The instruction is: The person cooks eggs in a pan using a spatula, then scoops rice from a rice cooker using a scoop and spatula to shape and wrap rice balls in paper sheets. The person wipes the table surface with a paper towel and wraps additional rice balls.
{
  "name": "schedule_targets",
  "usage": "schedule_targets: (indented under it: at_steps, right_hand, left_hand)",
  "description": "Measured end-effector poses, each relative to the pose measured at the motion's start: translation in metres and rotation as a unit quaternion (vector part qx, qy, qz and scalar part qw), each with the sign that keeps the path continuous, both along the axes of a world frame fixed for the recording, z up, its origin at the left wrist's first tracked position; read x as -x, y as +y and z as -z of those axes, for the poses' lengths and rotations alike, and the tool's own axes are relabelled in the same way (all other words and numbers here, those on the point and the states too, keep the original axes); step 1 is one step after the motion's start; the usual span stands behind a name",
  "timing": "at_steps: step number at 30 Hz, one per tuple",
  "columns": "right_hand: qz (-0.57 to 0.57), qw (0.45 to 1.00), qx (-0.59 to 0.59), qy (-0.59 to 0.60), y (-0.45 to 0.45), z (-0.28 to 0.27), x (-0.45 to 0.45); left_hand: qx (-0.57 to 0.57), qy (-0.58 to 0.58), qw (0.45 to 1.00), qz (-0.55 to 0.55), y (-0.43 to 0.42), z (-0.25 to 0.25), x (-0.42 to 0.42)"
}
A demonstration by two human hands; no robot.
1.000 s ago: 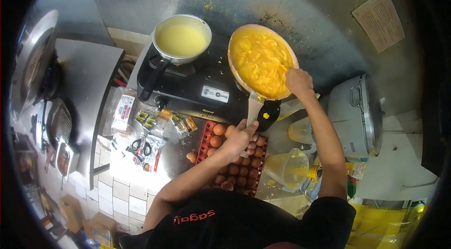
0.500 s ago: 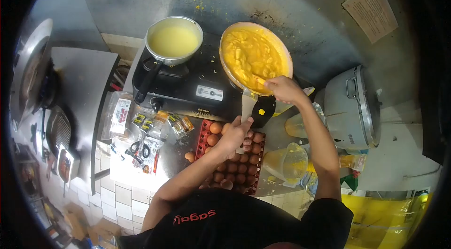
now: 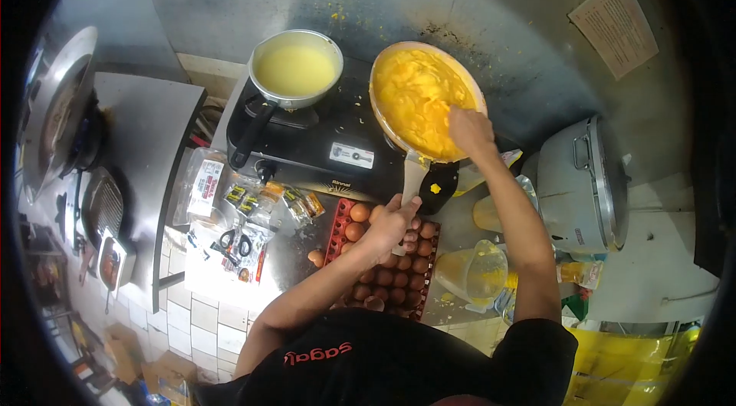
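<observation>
A frying pan (image 3: pixel 374 103) with a pale rim sits on the right side of the black gas stove (image 3: pixel 307 164), full of soft yellow scrambled egg (image 3: pixel 422 92). My left hand (image 3: pixel 392 223) is wrapped round its light handle (image 3: pixel 415 176). Over the pan's right side, my right hand (image 3: pixel 469 131) is closed on a yellow-orange stirring utensil, mostly hidden by the fingers and egg. A tray of brown eggs (image 3: pixel 400 279) lies under my left forearm. To the left on the stove stands a saucepan (image 3: pixel 259 82) holding pale yellow liquid (image 3: pixel 297 70).
Two plastic jugs (image 3: pixel 484 272), (image 3: pixel 484 214) stand right of the eggs, near a large lidded metal pot (image 3: pixel 571 191). Packets (image 3: pixel 268 199) and black scissors (image 3: pixel 234 243) lie on the left counter. A metal wall (image 3: pixel 230 0) rises behind the stove.
My right hand has moved rightward and slightly farther over the pan, and the egg's surface has shifted. My left hand keeps its grip on the handle. The whole view has shifted a little.
</observation>
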State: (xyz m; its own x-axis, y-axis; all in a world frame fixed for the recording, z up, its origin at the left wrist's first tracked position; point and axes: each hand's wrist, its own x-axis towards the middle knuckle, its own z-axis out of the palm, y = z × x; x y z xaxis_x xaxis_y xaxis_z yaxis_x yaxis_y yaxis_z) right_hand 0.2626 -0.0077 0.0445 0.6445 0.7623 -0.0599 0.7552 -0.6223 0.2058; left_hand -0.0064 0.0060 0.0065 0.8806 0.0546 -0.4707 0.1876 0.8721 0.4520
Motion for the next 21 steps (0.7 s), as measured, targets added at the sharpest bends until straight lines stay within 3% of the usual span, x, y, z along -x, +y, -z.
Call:
schedule_targets:
  at_steps: [7,13,20,21]
  right_hand:
    - [0.017,0.995,-0.076,0.057,-0.042,-0.019,-0.054]
    - [0.102,0.969,-0.010,0.223,-0.045,-0.059,-0.016]
    - [-0.028,0.960,-0.032,0.277,-0.037,-0.042,0.038]
    - [-0.047,0.970,-0.037,0.237,-0.037,-0.050,0.051]
  left_hand:
    - [0.015,-0.016,1.000,-0.002,0.001,0.005,0.000]
    - [0.016,-0.022,1.000,0.004,0.003,0.004,0.000]
    - [0.023,-0.024,0.999,0.009,0.002,0.006,0.001]
    - [0.017,-0.015,1.000,0.004,0.002,0.005,0.001]
